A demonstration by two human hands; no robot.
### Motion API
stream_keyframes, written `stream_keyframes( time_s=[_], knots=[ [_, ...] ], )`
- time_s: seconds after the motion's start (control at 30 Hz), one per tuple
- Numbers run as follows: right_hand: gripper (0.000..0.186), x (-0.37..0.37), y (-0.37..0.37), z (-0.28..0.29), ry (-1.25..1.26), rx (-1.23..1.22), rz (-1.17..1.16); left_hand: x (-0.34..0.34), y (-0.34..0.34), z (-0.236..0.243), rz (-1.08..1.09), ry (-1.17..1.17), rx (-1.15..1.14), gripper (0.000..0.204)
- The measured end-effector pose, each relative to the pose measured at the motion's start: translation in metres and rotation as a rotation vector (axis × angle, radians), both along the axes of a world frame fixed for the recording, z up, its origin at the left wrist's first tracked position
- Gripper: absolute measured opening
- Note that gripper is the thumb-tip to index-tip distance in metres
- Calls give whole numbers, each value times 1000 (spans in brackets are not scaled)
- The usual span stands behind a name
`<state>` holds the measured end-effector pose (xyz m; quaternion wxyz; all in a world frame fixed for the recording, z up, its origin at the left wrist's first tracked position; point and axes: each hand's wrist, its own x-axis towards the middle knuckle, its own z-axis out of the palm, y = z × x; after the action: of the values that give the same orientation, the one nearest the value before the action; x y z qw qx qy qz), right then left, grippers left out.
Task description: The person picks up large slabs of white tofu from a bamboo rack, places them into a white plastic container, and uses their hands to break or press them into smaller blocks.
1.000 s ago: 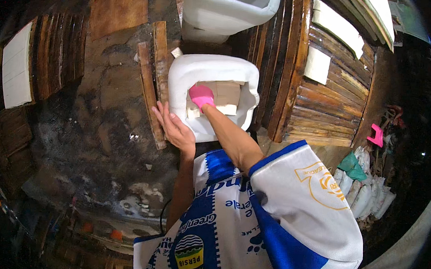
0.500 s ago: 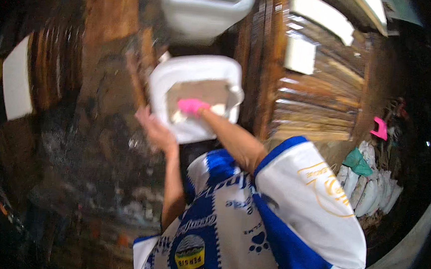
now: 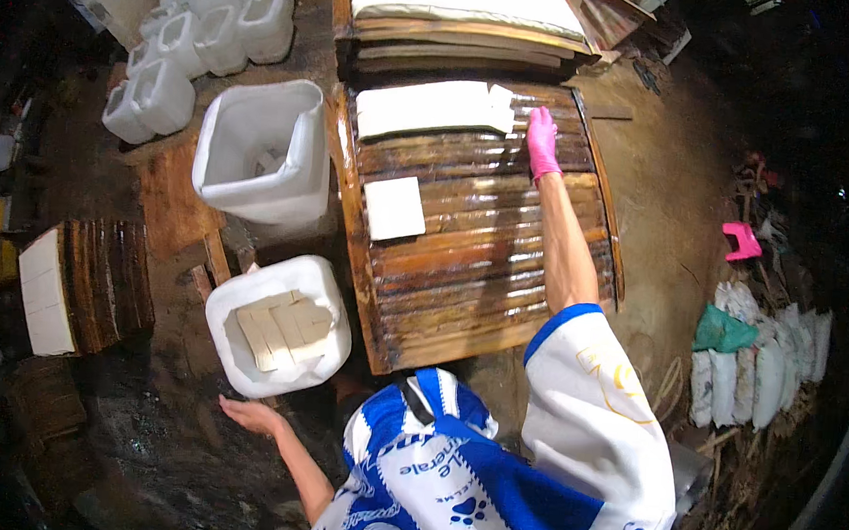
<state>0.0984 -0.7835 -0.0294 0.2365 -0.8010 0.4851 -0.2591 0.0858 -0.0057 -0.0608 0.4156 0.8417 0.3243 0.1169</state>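
Note:
My right hand (image 3: 542,140), in a pink glove, is over the far right part of a slatted wooden rack (image 3: 483,269). Its fingers are together; whatever they may hold is hidden. Just left of it, a row of off-white slabs (image 3: 424,109) ends in a slightly tilted small piece (image 3: 499,109). A single off-white square slab (image 3: 395,209) lies nearer, by the rack's left side. My bare left hand (image 3: 251,416) is open, fingers stretched out, beside the near side of a white cut-open plastic container (image 3: 332,342). Tan blocks (image 3: 284,329) lie packed inside that container.
A taller white plastic container (image 3: 252,194) stands beyond. Several white jugs (image 3: 219,34) cluster at the far left. Another slab-topped rack (image 3: 460,36) lies ahead, and a smaller one (image 3: 108,282) at left. A pink stool (image 3: 740,242) and filled white sacks (image 3: 766,378) are at right.
My right hand has left the white container and reached out right over the slatted rack. The view has turned right. My left hand stays by the container, now at its near side.

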Motion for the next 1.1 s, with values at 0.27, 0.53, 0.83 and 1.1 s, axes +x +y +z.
stream_keyframes(
  time_s=[0.27, 0.53, 0.83, 1.1],
  knots=[
    [45, 120, 121, 31, 62, 174, 83, -99, 9, 9, 190, 137, 77, 53],
    [64, 104, 19, 26, -610, 1582, 627, -156, 5, 2, 313, 158, 104, 49],
    [49, 129, 93, -5, -1222, 1790, 552, -138, -5, 9, 330, 146, 64, 43],
    [58, 101, 120, 6, -1343, 1843, 513, -49, -94, 72, 103, -152, -120, 42]
  ],
)
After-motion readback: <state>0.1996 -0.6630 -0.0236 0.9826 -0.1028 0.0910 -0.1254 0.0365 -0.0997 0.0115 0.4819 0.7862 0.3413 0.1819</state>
